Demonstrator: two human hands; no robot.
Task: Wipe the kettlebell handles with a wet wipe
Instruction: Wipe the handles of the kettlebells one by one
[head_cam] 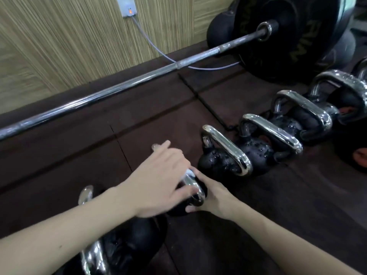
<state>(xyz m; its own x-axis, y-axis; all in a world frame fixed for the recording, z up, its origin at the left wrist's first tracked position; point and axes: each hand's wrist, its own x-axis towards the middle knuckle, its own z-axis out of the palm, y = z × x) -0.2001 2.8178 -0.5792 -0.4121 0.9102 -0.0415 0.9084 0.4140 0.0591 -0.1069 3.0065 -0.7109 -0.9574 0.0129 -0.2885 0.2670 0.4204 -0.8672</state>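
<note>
A dark rubber floor (158, 120) meets a striped wall (59, 36); a barbell (119, 84) lies across it. The left hand (158, 181) wraps a white wipe (187, 172) over the chrome handle (195, 188) of a small kettlebell (178, 211). The right hand (214, 197) grips that kettlebell's side, fingers curled. Four more kettlebells (224, 159) line up rightward.
</note>
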